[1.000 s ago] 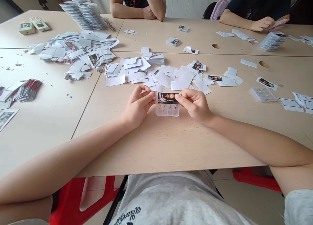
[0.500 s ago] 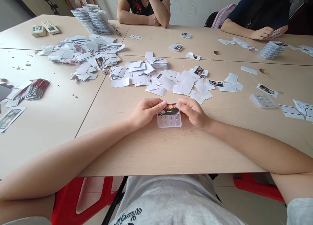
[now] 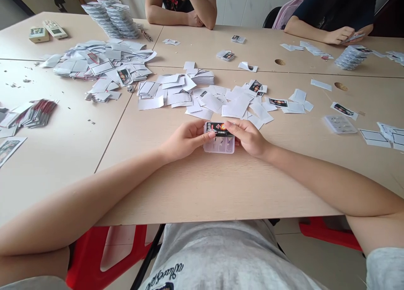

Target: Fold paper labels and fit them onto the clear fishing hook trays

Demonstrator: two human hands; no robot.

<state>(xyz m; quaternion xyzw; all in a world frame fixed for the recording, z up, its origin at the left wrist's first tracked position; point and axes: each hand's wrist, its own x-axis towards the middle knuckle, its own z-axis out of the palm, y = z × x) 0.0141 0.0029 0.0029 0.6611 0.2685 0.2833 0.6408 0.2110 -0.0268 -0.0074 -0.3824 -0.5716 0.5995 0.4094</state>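
Both hands close together mid-table, pinching a small clear tray (image 3: 219,144) w/ a black printed card (image 3: 219,129) across its top edge. L hand (image 3: 186,140) is curled round the left end, thumb lying over the card; R hand (image 3: 248,138) grips the right end, fingers (image 3: 235,128) pressed on the card's top corner, so both are narrow, no wide grip. Tray's got small hooks inside, kinda blurry tbh, and can't tell if it's touching the table (image 3: 202,189) or held just above. Right behind the hands: a messy spread of white paper scraps (image 3: 202,98), more scraps + printed cards to the left (image 3: 97,67), stacked packs top left (image 3: 110,18). Another tray (image 3: 339,124) lies loose on the right, near more cards (image 3: 344,110). Across the table, one co-worker's arms (image 3: 202,18) are folded on the edge, another's hand (image 3: 336,35) holds a small pack (image 3: 355,37) beside a stack (image 3: 351,57)
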